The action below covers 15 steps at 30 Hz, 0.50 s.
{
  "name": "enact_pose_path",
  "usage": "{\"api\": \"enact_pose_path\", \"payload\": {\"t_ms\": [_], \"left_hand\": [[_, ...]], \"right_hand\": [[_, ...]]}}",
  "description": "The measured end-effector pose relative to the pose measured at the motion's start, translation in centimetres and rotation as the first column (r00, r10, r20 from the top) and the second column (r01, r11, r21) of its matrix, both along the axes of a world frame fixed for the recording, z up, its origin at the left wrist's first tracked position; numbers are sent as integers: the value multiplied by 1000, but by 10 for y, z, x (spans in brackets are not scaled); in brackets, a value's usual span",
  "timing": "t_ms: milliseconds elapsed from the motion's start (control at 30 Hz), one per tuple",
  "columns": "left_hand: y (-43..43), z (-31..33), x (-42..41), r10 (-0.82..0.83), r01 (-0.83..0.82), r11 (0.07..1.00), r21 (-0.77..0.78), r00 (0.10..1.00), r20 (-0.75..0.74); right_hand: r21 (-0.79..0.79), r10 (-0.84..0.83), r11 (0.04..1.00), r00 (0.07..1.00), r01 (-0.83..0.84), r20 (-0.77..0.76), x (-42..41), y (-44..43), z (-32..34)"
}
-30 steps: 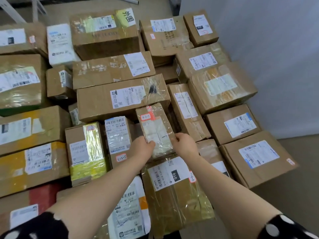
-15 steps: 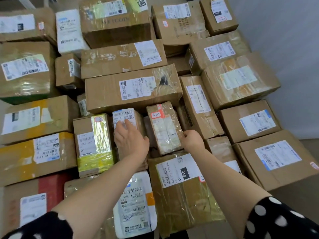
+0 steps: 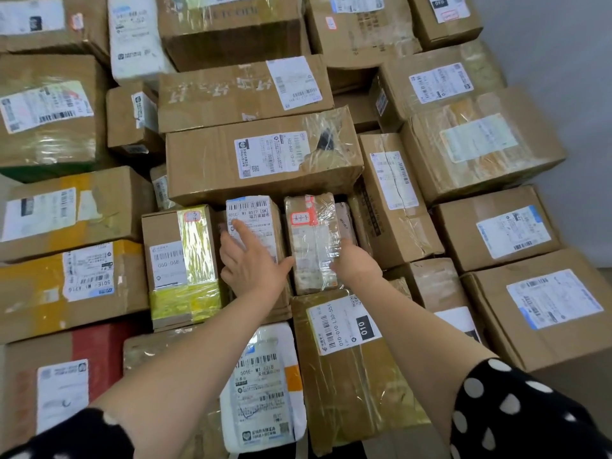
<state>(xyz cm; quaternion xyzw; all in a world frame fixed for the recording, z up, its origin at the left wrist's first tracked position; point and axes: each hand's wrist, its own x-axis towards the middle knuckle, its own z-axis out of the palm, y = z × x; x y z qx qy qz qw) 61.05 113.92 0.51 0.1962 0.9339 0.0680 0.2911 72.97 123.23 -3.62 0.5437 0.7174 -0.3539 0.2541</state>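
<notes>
Tape-wrapped parcel with the red sticker lies in the middle of the pile in my head view, its long side running away from me. It sits just beside the small labelled box on its left, and its far end meets the long carton lying across behind both. Its near end reaches the box marked 010.

My right hand grips the parcel at its near right corner. The knuckles are up and the fingers curl round the edge; I cannot see the fingertips. That forearm runs straight in from the lower right, the dotted sleeve pushed above the elbow.

My left hand rests palm down on the small labelled box, holding nothing. Its fingers are straight and spread over the label, and the thumb stretches right to touch the parcel's left side. The left forearm comes in from the lower left, crossing above the white mailer bag. The yellow-taped box stands just left of that hand.
</notes>
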Motion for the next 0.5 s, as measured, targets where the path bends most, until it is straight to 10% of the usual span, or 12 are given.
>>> {"api": "enact_pose_path", "payload": {"t_ms": [500], "left_hand": [[2, 14, -2, 26, -26, 1000, -7, 999, 47]], "right_hand": [[53, 120, 991, 992, -122, 44, -5, -3, 19]]}}
